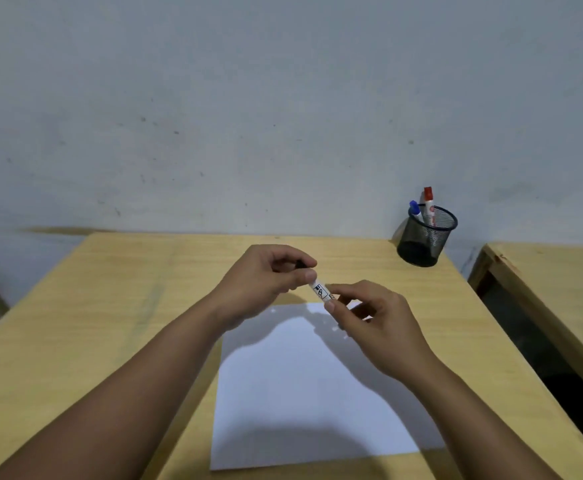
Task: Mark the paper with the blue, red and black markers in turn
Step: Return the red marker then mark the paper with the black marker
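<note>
Both my hands hold one white-barrelled black marker (320,291) above the far end of the white paper (311,393). My left hand (266,282) grips its black cap end. My right hand (376,327) pinches the barrel. The marker slants from upper left to lower right, and I cannot tell whether the cap is on or off. The paper lies flat on the wooden table (92,323) and looks unmarked. A blue marker (415,210) and a red marker (429,204) stand in a black mesh cup (425,237) at the table's far right corner.
A grey wall rises right behind the table. A second wooden table (553,289) stands to the right, across a dark gap. Shadows of my arms fall on the paper.
</note>
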